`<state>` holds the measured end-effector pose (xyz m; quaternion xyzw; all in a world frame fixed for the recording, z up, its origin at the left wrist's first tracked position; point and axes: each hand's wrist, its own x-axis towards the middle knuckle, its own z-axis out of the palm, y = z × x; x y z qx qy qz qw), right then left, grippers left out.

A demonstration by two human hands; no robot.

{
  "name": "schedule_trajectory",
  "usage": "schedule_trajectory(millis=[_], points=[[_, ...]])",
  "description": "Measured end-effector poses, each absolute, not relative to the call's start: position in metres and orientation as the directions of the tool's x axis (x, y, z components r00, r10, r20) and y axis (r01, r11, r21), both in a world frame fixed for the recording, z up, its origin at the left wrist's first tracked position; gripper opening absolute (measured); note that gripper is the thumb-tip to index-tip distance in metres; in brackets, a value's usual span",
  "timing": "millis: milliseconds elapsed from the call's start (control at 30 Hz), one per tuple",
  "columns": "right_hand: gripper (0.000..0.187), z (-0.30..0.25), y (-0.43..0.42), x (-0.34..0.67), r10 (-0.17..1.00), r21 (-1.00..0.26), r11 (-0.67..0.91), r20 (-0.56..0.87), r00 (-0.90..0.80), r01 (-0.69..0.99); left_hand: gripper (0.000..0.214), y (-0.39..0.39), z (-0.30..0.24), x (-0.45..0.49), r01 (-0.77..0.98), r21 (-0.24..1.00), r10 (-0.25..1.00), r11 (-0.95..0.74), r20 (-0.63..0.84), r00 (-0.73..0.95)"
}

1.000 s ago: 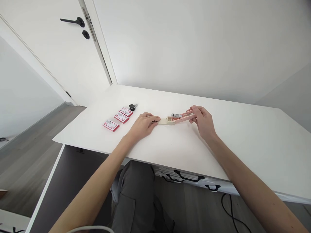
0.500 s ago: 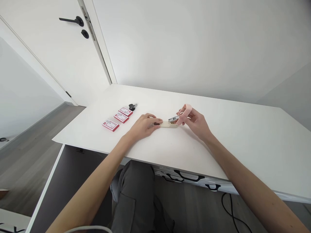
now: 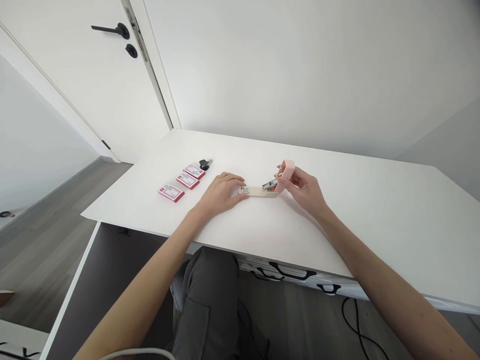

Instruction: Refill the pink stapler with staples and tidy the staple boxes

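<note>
A pink and cream stapler [image 3: 262, 190] lies opened on the white table [image 3: 375, 220]. Its cream base rests flat and its pink top is swung up. My left hand [image 3: 221, 192] lies on the table with its fingertips pressing the left end of the base. My right hand [image 3: 302, 187] grips the raised pink top, with the metal staple channel showing beneath it.
Three red and white staple boxes [image 3: 183, 182] lie in a row to the left, with a small black object [image 3: 204, 163] just behind them. A white door [image 3: 86, 75] with a black handle stands at the far left. Cables hang under the table.
My right hand has swung the pink top from lying flat to standing up and moved it left toward the base. My left hand has stayed on the base's end.
</note>
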<state>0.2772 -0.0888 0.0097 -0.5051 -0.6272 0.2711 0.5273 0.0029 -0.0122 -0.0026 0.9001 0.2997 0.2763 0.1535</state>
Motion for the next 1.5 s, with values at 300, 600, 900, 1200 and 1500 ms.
schedule_trajectory(millis=[300,600,900,1200,1500], points=[[0.045,0.017,-0.093,0.273,0.921,-0.842,0.327,0.386,0.058,0.429,0.031,-0.012,0.002,0.003,0.427,0.479,0.617,-0.767,0.370,0.694],[0.045,0.017,-0.096,0.269,0.927,-0.855,0.297,0.365,0.086,0.426,0.033,-0.012,0.002,0.002,0.404,0.482,0.600,-0.777,0.374,0.707],[0.035,0.017,-0.098,0.265,0.912,-0.815,0.342,0.408,0.044,0.469,0.034,-0.013,0.004,0.003,0.401,0.488,0.599,-0.776,0.367,0.712],[0.036,0.013,-0.096,0.265,0.893,-0.750,0.381,0.450,-0.006,0.541,0.037,-0.014,0.004,0.002,0.407,0.493,0.605,-0.769,0.356,0.712],[0.036,0.007,-0.094,0.266,0.883,-0.715,0.387,0.469,-0.011,0.581,0.039,-0.014,0.004,0.002,0.405,0.506,0.610,-0.762,0.350,0.711]])
